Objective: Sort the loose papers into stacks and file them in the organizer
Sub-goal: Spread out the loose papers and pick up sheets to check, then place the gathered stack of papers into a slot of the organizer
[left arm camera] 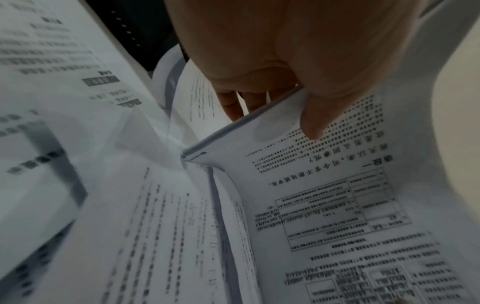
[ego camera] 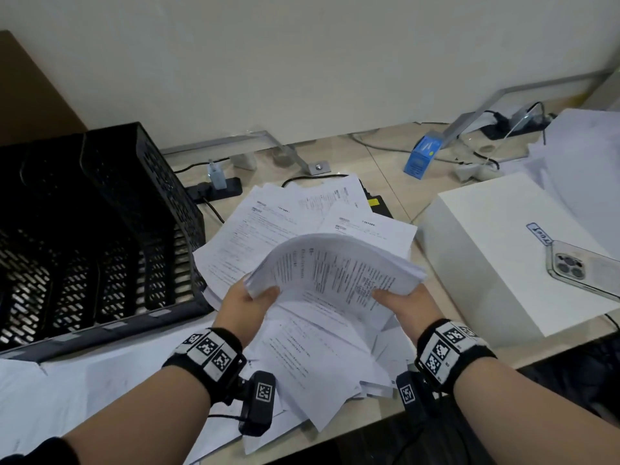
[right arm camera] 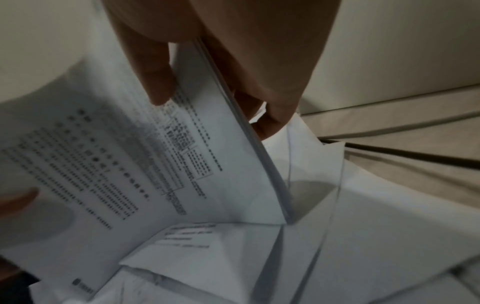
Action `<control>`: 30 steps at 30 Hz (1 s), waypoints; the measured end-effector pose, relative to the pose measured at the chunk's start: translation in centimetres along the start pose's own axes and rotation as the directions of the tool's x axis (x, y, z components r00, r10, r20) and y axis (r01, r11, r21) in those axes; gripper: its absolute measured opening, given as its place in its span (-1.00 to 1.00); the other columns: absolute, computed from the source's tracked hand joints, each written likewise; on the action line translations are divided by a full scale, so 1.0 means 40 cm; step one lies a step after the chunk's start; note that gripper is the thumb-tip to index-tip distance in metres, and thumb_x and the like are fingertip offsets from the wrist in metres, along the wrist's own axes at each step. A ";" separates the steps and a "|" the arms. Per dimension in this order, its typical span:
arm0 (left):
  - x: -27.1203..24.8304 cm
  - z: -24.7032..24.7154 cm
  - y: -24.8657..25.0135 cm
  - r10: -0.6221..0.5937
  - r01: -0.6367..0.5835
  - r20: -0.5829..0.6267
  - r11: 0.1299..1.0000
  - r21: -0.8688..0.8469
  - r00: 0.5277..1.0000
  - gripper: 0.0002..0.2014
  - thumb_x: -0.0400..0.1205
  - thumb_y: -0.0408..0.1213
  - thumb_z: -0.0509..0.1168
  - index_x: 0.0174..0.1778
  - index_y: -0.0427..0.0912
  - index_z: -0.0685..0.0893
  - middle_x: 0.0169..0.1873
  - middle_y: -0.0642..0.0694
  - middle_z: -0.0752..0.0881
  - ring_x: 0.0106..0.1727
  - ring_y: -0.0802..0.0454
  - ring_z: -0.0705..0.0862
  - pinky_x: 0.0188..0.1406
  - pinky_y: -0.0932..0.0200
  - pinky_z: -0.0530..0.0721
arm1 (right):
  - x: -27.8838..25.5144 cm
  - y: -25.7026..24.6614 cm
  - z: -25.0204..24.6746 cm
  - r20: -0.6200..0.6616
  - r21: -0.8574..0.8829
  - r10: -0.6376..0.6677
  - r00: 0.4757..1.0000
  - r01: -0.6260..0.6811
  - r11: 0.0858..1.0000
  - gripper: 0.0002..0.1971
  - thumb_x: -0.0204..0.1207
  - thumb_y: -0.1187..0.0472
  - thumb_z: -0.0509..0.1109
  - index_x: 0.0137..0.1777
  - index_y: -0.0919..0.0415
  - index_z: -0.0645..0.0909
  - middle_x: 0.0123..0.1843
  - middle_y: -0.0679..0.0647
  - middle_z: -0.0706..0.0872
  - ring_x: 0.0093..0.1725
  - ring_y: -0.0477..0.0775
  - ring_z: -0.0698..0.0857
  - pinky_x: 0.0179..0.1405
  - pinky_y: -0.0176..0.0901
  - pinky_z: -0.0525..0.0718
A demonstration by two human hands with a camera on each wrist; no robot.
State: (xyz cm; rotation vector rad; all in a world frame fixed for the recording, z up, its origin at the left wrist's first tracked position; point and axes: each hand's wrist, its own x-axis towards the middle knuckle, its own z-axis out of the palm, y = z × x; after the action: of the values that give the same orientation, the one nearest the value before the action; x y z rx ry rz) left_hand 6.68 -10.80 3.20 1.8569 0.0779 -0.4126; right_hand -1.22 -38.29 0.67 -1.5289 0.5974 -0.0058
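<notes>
A thick stack of printed papers (ego camera: pixel 335 266) arches above the table, held at both near corners. My left hand (ego camera: pixel 250 297) pinches its left corner, thumb on top and fingers underneath; the left wrist view shows that left hand (left arm camera: pixel 272 98) clamped on the stack of papers (left arm camera: pixel 324 185). My right hand (ego camera: pixel 396 302) grips the right corner; in the right wrist view the right hand (right arm camera: pixel 207 88) has its thumb on the printed face of the stack (right arm camera: pixel 155 154) and its fingers behind. Loose papers (ego camera: pixel 302 357) lie spread beneath. The black mesh organizer (ego camera: pixel 100 229) stands at left.
A white box (ego camera: pixel 496 250) with a phone (ego camera: pixel 583 270) on it sits at right. Behind the papers are a power strip (ego camera: pixel 218 191), cables, a blue carton (ego camera: pixel 421 157) and metal table legs. More white sheets (ego camera: pixel 84 380) lie in front of the organizer.
</notes>
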 end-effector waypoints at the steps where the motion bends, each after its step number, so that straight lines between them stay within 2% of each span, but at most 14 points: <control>1: 0.011 0.001 0.005 0.011 -0.010 -0.009 1.000 0.018 1.000 -0.80 0.70 -0.33 0.37 -0.10 0.11 0.76 -0.14 0.04 0.81 -0.06 0.04 0.74 0.00 0.11 0.66 | 0.001 -0.007 0.008 -0.006 -0.012 0.004 1.000 -0.004 1.000 -0.82 0.52 0.26 0.56 0.05 -0.01 0.76 -0.03 -0.09 0.86 -0.05 -0.02 0.85 -0.27 -0.17 0.77; 3: 0.024 0.000 0.027 0.051 -0.049 -0.043 0.998 0.026 0.998 -0.88 0.70 -0.35 0.36 -0.06 -0.06 0.79 -0.13 -0.06 0.82 -0.10 0.02 0.73 -0.05 0.13 0.67 | 0.005 -0.022 0.015 -0.034 0.008 -0.003 0.999 0.004 1.000 -0.85 0.52 0.24 0.57 0.02 -0.01 0.77 -0.06 -0.09 0.87 -0.08 0.00 0.85 -0.20 -0.02 0.81; 6: 0.039 -0.015 0.036 0.092 -0.095 -0.081 0.995 -0.033 0.992 -0.87 0.64 -0.43 0.42 0.06 -0.21 0.81 -0.04 -0.12 0.85 -0.06 0.03 0.77 -0.01 0.13 0.73 | 0.004 -0.041 0.010 -0.066 0.093 -0.048 0.997 0.055 0.994 -0.78 0.49 0.32 0.57 0.05 0.02 0.78 0.00 -0.03 0.89 -0.02 -0.01 0.86 -0.02 -0.06 0.80; 10: 0.030 -0.010 -0.002 -0.025 0.025 0.044 1.000 -0.018 0.999 -0.70 0.59 -0.42 0.49 0.18 -0.01 0.72 0.00 0.08 0.83 0.05 0.12 0.79 -0.04 0.24 0.74 | -0.006 -0.017 -0.008 -0.021 0.027 -0.023 1.000 0.023 0.999 -0.77 0.47 0.30 0.60 0.08 0.01 0.79 0.03 -0.01 0.89 0.03 0.02 0.86 0.02 -0.05 0.79; 13: 0.012 0.014 -0.023 -0.049 0.038 0.108 0.994 0.098 0.993 -0.80 0.69 -0.28 0.41 0.16 0.10 0.66 -0.03 0.23 0.75 0.03 0.29 0.70 0.13 0.16 0.66 | -0.008 0.015 -0.008 0.003 -0.094 -0.001 1.000 0.001 0.996 -0.80 0.52 0.19 0.57 0.10 -0.07 0.74 0.10 -0.01 0.86 0.11 0.09 0.82 -0.02 0.07 0.81; 15: 0.013 0.026 -0.027 -0.056 0.045 0.065 0.985 0.164 0.996 -0.89 0.75 -0.13 0.31 0.17 0.05 0.67 -0.08 0.16 0.76 -0.01 0.16 0.72 0.08 0.12 0.63 | -0.012 0.009 -0.003 -0.036 -0.114 0.004 0.999 -0.008 0.993 -0.88 0.55 0.15 0.53 0.06 -0.05 0.73 0.01 -0.05 0.85 0.06 0.10 0.81 -0.13 0.00 0.80; 17: 0.010 0.022 -0.018 -0.060 0.056 0.018 0.981 0.187 0.998 -0.79 0.77 -0.04 0.23 0.19 -0.02 0.69 -0.08 0.06 0.78 -0.02 0.03 0.73 0.01 0.11 0.63 | -0.014 -0.016 0.003 -0.071 -0.073 0.005 0.997 -0.010 0.997 -0.96 0.58 0.15 0.51 -0.04 -0.03 0.76 -0.14 -0.16 0.86 -0.01 -0.01 0.83 -0.07 -0.11 0.77; 18: 0.008 0.018 -0.015 -0.026 0.024 0.008 0.983 0.184 1.000 -0.76 0.78 -0.03 0.21 0.23 -0.03 0.69 -0.02 0.03 0.79 0.03 -0.02 0.73 0.10 0.07 0.65 | -0.014 -0.032 0.007 -0.080 -0.053 -0.001 0.997 -0.004 0.999 -0.96 0.59 0.15 0.50 -0.04 -0.01 0.78 -0.16 -0.17 0.88 -0.03 -0.05 0.84 0.01 -0.10 0.77; 20: 0.003 0.001 -0.005 0.050 -0.046 -0.017 0.983 0.178 0.999 -0.80 0.79 -0.06 0.20 0.19 -0.01 0.68 0.06 0.01 0.79 0.14 -0.05 0.73 0.26 -0.01 0.65 | -0.015 -0.069 0.014 -0.090 -0.027 -0.032 0.995 0.030 0.999 -0.91 0.58 0.14 0.52 0.04 0.00 0.81 -0.07 -0.15 0.90 0.01 -0.02 0.85 0.09 -0.05 0.77; 21: -0.004 -0.011 0.006 0.046 -0.038 -0.044 0.987 0.157 0.998 -0.83 0.79 -0.08 0.21 0.10 -0.01 0.70 0.03 0.03 0.81 0.13 -0.04 0.75 0.25 -0.02 0.67 | -0.015 -0.084 0.016 -0.076 -0.025 -0.053 0.996 0.051 0.998 -0.89 0.57 0.12 0.52 0.06 -0.02 0.80 -0.03 -0.13 0.89 0.02 -0.04 0.85 0.07 -0.08 0.77; 24: -0.020 -0.059 0.029 -0.037 0.035 -0.133 0.999 -0.011 0.990 -0.81 0.78 -0.12 0.25 -0.03 0.04 0.77 -0.13 0.08 0.87 -0.03 0.02 0.85 0.00 0.02 0.80 | -0.022 -0.129 0.033 0.009 -0.053 -0.114 0.993 0.114 0.992 -0.90 0.59 0.07 0.50 0.07 -0.06 0.76 -0.05 -0.22 0.85 -0.09 -0.30 0.81 -0.16 -0.43 0.72; 25: -0.031 -0.080 0.038 -0.056 0.049 -0.154 0.998 -0.045 0.987 -0.82 0.77 -0.14 0.26 -0.01 0.05 0.78 -0.16 0.08 0.88 -0.09 0.04 0.86 -0.11 0.07 0.81 | -0.025 -0.141 0.043 0.045 -0.062 -0.119 0.992 0.122 0.991 -0.89 0.59 0.04 0.49 0.08 -0.05 0.75 -0.06 -0.23 0.85 -0.11 -0.32 0.81 -0.16 -0.43 0.73; 28: -0.066 -0.149 0.046 -0.098 0.072 -0.218 0.990 -0.124 0.971 -0.86 0.75 -0.17 0.31 0.08 -0.03 0.78 -0.11 0.00 0.89 -0.09 -0.05 0.87 -0.14 -0.02 0.82 | -0.026 -0.157 0.084 0.137 -0.084 -0.082 0.987 0.094 0.992 -0.78 0.54 -0.05 0.51 0.11 -0.01 0.78 0.02 -0.11 0.89 0.01 -0.06 0.86 0.14 0.01 0.78; 30: -0.091 -0.203 0.034 -0.132 0.083 -0.279 0.980 -0.179 0.951 -0.87 0.73 -0.17 0.35 0.11 -0.05 0.78 -0.08 -0.04 0.90 -0.09 -0.12 0.88 -0.09 -0.10 0.84 | -0.029 -0.158 0.124 0.223 -0.079 -0.039 0.974 0.058 0.995 -0.69 0.49 -0.05 0.56 0.17 0.05 0.79 0.09 -0.05 0.89 0.10 0.07 0.86 0.28 0.18 0.72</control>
State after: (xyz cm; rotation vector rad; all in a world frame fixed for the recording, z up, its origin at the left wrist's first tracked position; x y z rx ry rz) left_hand 5.57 -3.12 7.77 1.7411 0.4039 -0.1982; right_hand 1.87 -33.72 6.62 -1.6007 0.3862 0.1529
